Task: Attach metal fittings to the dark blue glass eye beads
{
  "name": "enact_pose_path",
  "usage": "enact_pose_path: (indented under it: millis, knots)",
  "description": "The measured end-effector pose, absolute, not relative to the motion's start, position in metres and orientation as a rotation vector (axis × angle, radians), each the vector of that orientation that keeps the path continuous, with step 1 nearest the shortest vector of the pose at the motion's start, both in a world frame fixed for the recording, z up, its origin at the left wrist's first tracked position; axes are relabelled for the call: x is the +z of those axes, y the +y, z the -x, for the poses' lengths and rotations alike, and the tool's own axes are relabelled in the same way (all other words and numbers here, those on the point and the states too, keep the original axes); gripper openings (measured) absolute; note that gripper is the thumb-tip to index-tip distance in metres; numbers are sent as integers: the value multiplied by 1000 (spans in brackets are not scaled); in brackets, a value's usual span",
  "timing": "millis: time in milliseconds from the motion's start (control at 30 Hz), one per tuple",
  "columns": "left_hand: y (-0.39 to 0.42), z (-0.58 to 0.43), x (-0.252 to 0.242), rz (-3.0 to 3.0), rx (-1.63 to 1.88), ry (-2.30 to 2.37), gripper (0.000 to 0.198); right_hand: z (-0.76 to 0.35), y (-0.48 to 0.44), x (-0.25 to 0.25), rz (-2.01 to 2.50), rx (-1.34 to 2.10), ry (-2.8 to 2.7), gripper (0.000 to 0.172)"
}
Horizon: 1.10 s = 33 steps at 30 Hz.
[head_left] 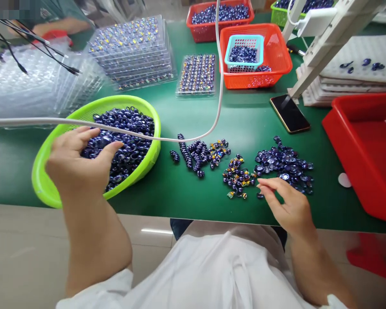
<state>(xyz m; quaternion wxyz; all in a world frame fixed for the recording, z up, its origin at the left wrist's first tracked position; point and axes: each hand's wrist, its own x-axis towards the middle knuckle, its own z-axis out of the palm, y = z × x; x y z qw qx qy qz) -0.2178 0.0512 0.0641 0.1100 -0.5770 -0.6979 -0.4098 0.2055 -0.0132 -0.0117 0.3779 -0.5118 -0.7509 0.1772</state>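
My left hand (pixel 80 159) is over the near left part of a lime-green oval basket (pixel 157 124), its thumb and fingers apart. Dark blue, shiny ring-like pieces (pixel 131 124) fill much of that basket. My right hand (pixel 287 204) has its thumb and forefinger pinched together; what is between the tips is too small to make out. Just left of those fingertips lies a loose pile of small parts with yellow and dark blue bits (pixel 239 176). Beyond the hand spreads a heap of flat dark blue caps (pixel 283 163). Stacked dark rings (pixel 197 154) lie at the table's middle.
A white cable (pixel 180 139) hangs across the basket and table. Stacked clear trays (pixel 131 51), a single filled tray (pixel 197 75) and an orange basket (pixel 276 60) stand behind. A phone (pixel 290 113) and a red bin (pixel 366 171) are on the right.
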Motion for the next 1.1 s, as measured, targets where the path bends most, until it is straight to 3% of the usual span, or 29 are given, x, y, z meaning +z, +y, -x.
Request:
enact_pose_path:
  millis: [167, 333, 433, 567, 667, 767, 933, 1100]
  knots:
    - [35, 151, 51, 1950, -1165, -1840, 39, -197, -17, -14, 1185, 465, -2152, 20]
    - [12, 74, 18, 2634, -1452, -1694, 26, -176, -13, -20, 1324, 394, -2334, 21]
    - [4, 52, 4, 2783, -1559, -1735, 20, -172, -11, -23, 1353, 372, -2361, 12]
    - [-6, 40, 0, 2804, -1711, -1852, 18, -173, -15, -23, 1336, 539, -2132, 9]
    - [-11, 34, 0, 2868, -1816, -1988, 25, -171, -22, -20, 1319, 832, -1788, 19]
    - [-14, 26, -2, 2965, -1985, -2213, 34, -164, -27, -16, 1210, 1060, -1504, 19]
    - [-16, 17, -6, 2756, -2439, -2626, 27, -154, -29, -14, 1127, 1042, -1378, 14]
    - [-18, 16, -4, 2596, -2553, -2792, 27, -154, -29, -16, 1152, 1015, -1406, 13]
